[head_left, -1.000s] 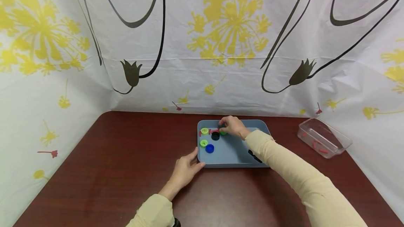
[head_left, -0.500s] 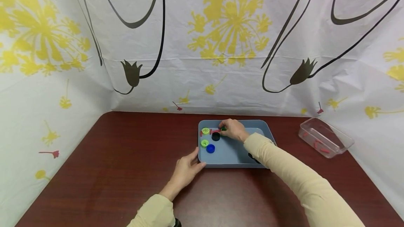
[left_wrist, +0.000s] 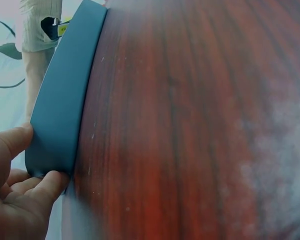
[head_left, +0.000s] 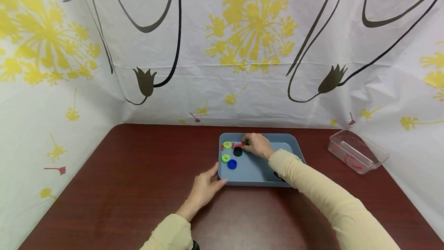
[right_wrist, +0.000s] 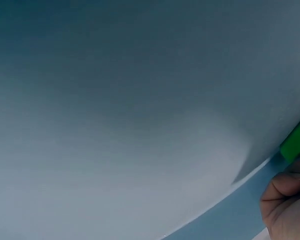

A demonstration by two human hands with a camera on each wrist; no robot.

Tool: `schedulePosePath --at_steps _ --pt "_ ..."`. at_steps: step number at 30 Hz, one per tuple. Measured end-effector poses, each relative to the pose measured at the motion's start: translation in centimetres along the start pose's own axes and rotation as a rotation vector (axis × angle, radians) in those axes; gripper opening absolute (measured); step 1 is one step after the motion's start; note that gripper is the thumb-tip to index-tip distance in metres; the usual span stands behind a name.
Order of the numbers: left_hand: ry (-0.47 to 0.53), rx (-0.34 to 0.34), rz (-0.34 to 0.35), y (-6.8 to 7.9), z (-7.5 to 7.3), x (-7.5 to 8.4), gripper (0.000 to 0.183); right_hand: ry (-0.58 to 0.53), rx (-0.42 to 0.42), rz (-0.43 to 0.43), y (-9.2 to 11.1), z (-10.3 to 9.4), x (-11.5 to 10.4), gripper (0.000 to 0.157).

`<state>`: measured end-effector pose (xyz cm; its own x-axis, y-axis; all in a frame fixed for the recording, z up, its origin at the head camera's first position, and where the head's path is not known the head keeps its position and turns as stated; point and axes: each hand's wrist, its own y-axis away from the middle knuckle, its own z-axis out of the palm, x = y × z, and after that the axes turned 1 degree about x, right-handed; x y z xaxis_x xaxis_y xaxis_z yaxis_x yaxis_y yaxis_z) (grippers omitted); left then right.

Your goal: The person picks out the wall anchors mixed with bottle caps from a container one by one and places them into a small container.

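Observation:
My right hand (head_left: 258, 144) reaches over the back of a blue-grey tray (head_left: 256, 183) and pinches a green bottle cap (head_left: 247, 142). In the right wrist view the green cap (right_wrist: 295, 142) shows edge-on by the curled fingers. Small red pieces (head_left: 238, 145) lie to its left. A black cap (head_left: 237, 151), a blue cap (head_left: 232, 164) and two lime-green caps, one at the back (head_left: 227, 144) and one in front (head_left: 226, 158), sit on the tray's left side. My left hand (head_left: 204, 188) grips the tray's near left corner, thumb at the rim and fingers lower on the wall (left_wrist: 65, 100).
On the right of the dark red-brown table (head_left: 138, 173) stands a clear plastic box (head_left: 359, 151) with several red pieces inside. A white patterned cloth (head_left: 194, 49) hangs behind the table and along both sides. The right sleeve (head_left: 326, 192) crosses the tray's right part.
The green cap, lying flat under the right fingertips a second ago, now stands tilted between the fingers. The right hand has shifted slightly; the left hand stays at the tray corner.

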<state>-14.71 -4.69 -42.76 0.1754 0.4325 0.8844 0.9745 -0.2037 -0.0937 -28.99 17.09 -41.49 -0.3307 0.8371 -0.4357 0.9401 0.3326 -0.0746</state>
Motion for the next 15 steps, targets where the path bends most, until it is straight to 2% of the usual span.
schedulePosePath --at_steps 15 --pt "0.017 -0.008 -0.021 -0.28 0.1 0.05 0.068 -0.002 0.018 0.034 0.19 0.2 -0.03 0.021"
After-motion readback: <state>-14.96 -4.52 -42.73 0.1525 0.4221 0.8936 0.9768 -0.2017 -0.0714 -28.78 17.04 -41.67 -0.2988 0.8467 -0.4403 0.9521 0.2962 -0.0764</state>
